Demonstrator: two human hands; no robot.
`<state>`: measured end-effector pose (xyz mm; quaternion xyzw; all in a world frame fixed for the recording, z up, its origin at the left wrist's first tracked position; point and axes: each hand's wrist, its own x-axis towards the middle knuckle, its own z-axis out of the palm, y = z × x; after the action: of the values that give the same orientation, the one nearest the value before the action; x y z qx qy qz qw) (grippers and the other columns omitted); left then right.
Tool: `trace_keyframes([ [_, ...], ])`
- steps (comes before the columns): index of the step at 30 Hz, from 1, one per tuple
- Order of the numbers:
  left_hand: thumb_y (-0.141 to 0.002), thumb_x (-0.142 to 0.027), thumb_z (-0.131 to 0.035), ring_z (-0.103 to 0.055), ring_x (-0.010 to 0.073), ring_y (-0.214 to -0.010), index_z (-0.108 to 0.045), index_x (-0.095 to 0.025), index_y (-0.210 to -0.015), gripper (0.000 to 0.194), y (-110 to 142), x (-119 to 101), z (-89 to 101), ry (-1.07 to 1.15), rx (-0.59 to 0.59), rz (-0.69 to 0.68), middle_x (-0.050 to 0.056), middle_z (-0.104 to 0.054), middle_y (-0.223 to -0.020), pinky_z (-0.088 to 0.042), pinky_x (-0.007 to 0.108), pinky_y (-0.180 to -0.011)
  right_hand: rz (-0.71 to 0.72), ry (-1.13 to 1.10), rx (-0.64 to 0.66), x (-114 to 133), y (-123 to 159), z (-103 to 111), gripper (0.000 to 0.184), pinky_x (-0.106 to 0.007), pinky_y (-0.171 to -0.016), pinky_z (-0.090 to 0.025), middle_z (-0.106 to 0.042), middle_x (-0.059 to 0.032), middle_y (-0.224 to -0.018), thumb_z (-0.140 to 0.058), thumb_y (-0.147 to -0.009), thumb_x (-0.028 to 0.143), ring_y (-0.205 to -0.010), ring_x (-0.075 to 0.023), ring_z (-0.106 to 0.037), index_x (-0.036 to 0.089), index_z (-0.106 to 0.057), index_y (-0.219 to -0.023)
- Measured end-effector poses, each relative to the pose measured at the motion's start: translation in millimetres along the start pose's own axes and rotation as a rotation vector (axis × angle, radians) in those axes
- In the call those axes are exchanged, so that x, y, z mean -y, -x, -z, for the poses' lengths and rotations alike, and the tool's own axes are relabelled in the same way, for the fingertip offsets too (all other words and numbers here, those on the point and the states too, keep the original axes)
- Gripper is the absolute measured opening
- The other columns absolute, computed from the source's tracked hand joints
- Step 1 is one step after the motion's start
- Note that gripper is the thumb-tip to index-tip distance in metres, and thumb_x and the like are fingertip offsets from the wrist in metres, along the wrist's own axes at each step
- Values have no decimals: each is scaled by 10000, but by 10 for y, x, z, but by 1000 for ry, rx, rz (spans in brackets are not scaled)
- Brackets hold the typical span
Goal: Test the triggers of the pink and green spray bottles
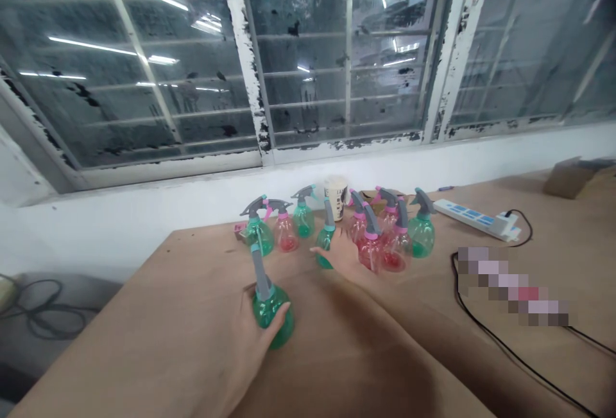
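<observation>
My left hand [250, 341] is wrapped round a green spray bottle [272, 312] with a grey trigger head, standing on the brown table [192, 315] near me. My right hand [344, 254] reaches further out and is closed on a smaller green spray bottle [326, 238], upright among the others. Behind it stands a cluster of several spray bottles, green [421, 228] and red-pink [370, 248], all with grey heads.
A paper cup [335, 194] stands behind the bottles by the wall. A white power strip [476, 219] with a black cable [495, 334] lies to the right. A cardboard box [572, 177] sits far right. Dirty windows [308, 52] rise behind the table.
</observation>
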<state>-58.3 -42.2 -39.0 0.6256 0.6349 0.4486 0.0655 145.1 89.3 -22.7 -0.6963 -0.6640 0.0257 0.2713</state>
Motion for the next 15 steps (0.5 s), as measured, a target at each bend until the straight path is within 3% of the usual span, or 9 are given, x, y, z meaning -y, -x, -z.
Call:
trace_keyframes([
  [5,-726,-532,-622,-644,304,-937,-466,-211,-1139,545,2,93,-193,56,45,53,92,-654,-1023,-513,486,-813,-2,7,-3,-83,-41,10,632,-367,-706,-506,-596,-210,-1075,-614,-754,591,-998,-328,-613,83,-459,-1096],
  [9,-748,-519,-613,-636,295,-976,-446,-200,-1167,552,5,34,-275,72,108,53,95,-649,-1051,-504,479,-843,-22,2,-12,-186,-80,16,647,-355,-708,-502,-602,-199,-1079,-621,-737,609,-980,-318,-626,104,-457,-1106],
  [15,-755,-507,-609,-633,293,-981,-459,-186,-1155,534,-23,-30,-356,117,101,-1,106,-642,-1058,-498,478,-844,-56,-17,-29,-386,-161,61,608,-333,-779,-490,-572,-213,-1158,-627,-764,560,-1084,-311,-578,108,-468,-1139],
])
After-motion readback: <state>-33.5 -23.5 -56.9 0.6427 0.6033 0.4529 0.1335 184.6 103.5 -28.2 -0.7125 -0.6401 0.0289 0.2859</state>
